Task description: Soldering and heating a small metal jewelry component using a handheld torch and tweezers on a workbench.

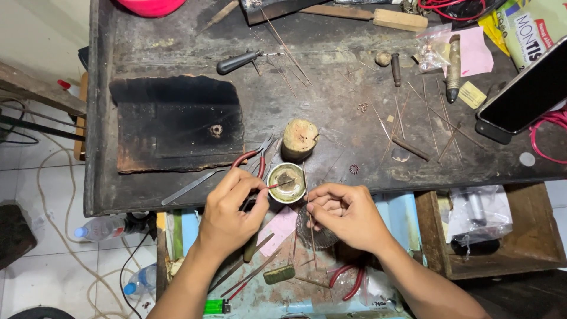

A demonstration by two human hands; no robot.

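Left hand pinches a thin brush, tip dipped into the cup; right hand closed on a fine wire, held upright just right of the cup; cup sits at the bench's front edge, wood stub just behind it, red pliers to its left, phone far right. Judgement: wire light, springy, easily bent; best gripped low, near the working end, fingertips only.
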